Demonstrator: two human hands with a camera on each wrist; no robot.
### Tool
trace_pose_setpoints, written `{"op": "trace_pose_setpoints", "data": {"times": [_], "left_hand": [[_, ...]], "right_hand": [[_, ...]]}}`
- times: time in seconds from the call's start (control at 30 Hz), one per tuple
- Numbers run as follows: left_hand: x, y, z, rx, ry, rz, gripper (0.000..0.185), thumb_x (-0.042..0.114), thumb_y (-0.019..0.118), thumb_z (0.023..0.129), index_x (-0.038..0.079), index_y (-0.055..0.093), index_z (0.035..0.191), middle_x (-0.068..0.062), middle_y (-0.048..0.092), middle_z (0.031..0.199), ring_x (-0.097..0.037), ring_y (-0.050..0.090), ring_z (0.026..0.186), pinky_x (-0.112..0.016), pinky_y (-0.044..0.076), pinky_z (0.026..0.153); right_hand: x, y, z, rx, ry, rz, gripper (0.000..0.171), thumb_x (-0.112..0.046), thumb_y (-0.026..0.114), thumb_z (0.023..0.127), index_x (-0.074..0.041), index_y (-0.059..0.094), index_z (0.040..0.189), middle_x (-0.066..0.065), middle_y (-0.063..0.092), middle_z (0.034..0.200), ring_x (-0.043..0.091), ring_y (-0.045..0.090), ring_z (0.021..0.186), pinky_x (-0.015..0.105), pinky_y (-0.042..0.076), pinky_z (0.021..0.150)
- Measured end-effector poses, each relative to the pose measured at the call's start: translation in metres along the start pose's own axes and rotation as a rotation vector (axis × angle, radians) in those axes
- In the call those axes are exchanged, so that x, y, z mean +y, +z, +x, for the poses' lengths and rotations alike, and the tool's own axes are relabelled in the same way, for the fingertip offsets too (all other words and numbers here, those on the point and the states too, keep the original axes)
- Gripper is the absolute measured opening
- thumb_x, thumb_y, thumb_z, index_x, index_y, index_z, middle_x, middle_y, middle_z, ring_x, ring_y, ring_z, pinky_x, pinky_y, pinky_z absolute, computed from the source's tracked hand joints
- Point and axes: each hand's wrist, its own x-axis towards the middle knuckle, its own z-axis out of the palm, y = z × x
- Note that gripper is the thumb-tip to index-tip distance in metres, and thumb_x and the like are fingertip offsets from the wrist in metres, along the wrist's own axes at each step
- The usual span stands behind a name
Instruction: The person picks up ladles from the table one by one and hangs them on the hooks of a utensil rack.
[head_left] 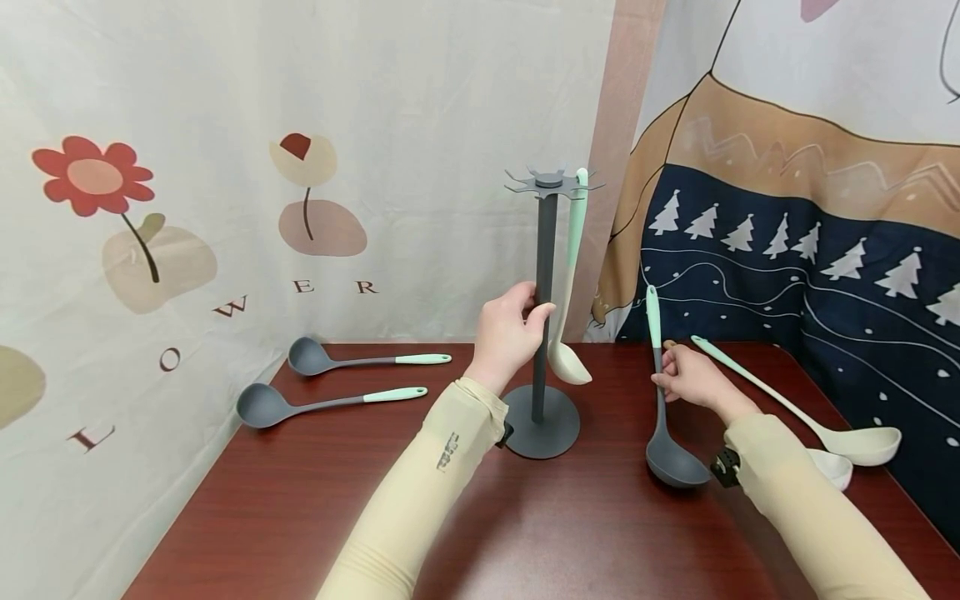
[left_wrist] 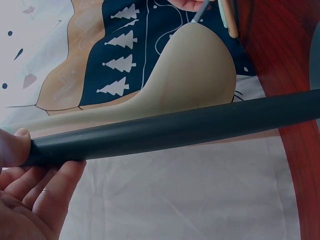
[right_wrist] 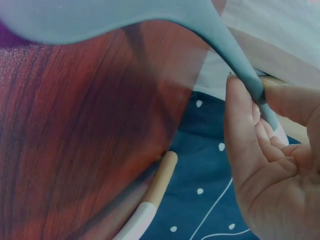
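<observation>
A pale printed cloth hangs at the back and a patterned cloth at the right, around the reddish-brown surface. Near the middle of the surface the grey rack stands upright on its round base, its long axis vertical and its ring of hooks on top.

The grey ladle is to the right of the rack, well apart from it, held at a slant: its mint handle points up and away from the person, leaning a little left, with the bowl at the low end, nearer the person (whether the bowl touches the surface I cannot tell). A hanging ladle is at the rack's right side, handle up, bowl down beside the post, its axis near vertical. Farther right, a white ladle lies diagonally, bowl toward the near right. On the left, 2 matching ladles lie almost parallel, handles pointing right.

The left hand has its thumb and fingers curled around the rack's post. The right hand pinches the grey ladle's shaft just below the mint handle. Smallest is the brown tip of a pale handle, near the right hand.
</observation>
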Motion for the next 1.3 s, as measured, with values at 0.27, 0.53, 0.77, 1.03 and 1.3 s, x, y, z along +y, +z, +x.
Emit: {"op": "trace_pose_setpoints", "data": {"times": [0.27, 0.53, 0.77, 1.03, 1.3], "left_hand": [[0.001, 0.0, 0.0, -0.005, -0.006, -0.006, 0.017, 0.017, 0.066, 0.096, 0.007, 0.066, 0.11, -0.004, 0.073, 0.091, -0.017, 0.068, 0.079, -0.029, 0.054, 0.068], [0.0, 0.001, 0.0, -0.003, -0.004, -0.01, 0.016, 0.017, 0.065, 0.097, 0.007, 0.066, 0.109, -0.003, 0.073, 0.089, -0.016, 0.068, 0.077, -0.028, 0.053, 0.067], [-0.002, 0.001, 0.0, 0.005, 0.002, -0.006, 0.014, 0.017, 0.066, 0.096, 0.008, 0.066, 0.107, -0.002, 0.072, 0.088, -0.015, 0.067, 0.076, -0.028, 0.053, 0.067], [-0.001, 0.001, 0.0, 0.005, 0.001, 0.0, 0.016, 0.017, 0.066, 0.096, 0.007, 0.067, 0.109, -0.003, 0.073, 0.089, -0.016, 0.067, 0.077, -0.029, 0.053, 0.067], [-0.001, 0.0, -0.001, 0.005, 0.002, -0.01, 0.015, 0.017, 0.066, 0.096, 0.007, 0.066, 0.108, -0.003, 0.073, 0.088, -0.015, 0.068, 0.077, -0.028, 0.053, 0.068]], "right_hand": [[-0.007, -0.002, -0.006, 0.035, -0.037, -0.005, 0.028, 0.0, 0.062, 0.093, 0.014, 0.043, 0.109, 0.02, 0.057, 0.087, 0.024, 0.067, 0.067, 0.045, 0.059, 0.066], [-0.014, -0.003, -0.009, 0.088, -0.098, -0.003, 0.028, 0.003, 0.061, 0.094, 0.014, 0.042, 0.11, 0.02, 0.059, 0.088, 0.029, 0.067, 0.071, 0.039, 0.059, 0.064], [-0.02, -0.002, -0.013, 0.148, -0.146, -0.033, 0.029, 0.001, 0.062, 0.094, 0.012, 0.043, 0.112, 0.018, 0.057, 0.089, 0.033, 0.066, 0.073, 0.033, 0.058, 0.062], [-0.034, -0.003, -0.016, 0.2, -0.226, -0.03, 0.029, 0.004, 0.062, 0.094, 0.011, 0.044, 0.114, 0.019, 0.058, 0.092, 0.029, 0.066, 0.075, 0.033, 0.058, 0.065], [-0.054, -0.008, -0.023, 0.288, -0.301, -0.082, 0.03, 0.001, 0.065, 0.093, 0.007, 0.046, 0.115, 0.019, 0.057, 0.096, 0.028, 0.063, 0.079, 0.02, 0.054, 0.065]]}}
